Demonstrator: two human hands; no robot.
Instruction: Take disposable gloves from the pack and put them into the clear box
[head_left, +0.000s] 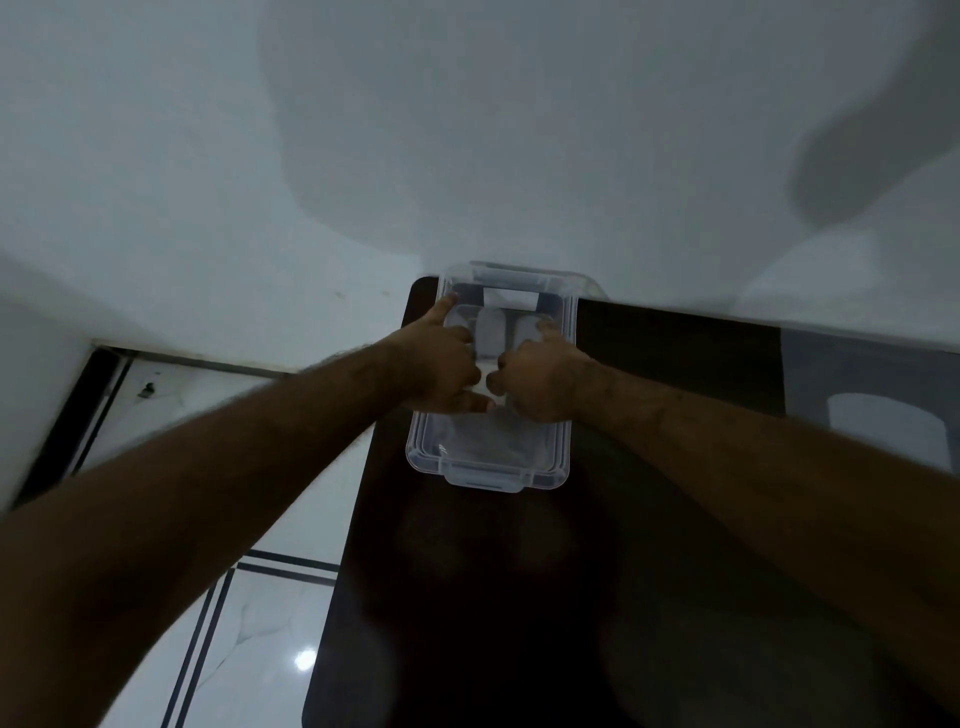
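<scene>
Both my hands sit on top of the clear box (491, 379), which stands on the dark table (519, 597) against the white wall (311, 156). My left hand (441, 364) rests on the box's left half, index finger stretched to its far left corner; my right hand (540, 382) is curled loosely beside it, knuckles nearly touching. Neither clamps anything I can make out. Pale shapes show through the plastic (gloves, perhaps; too dim to tell). No pack is visible. I judge I'm pressing the lid; next, check both latches.
</scene>
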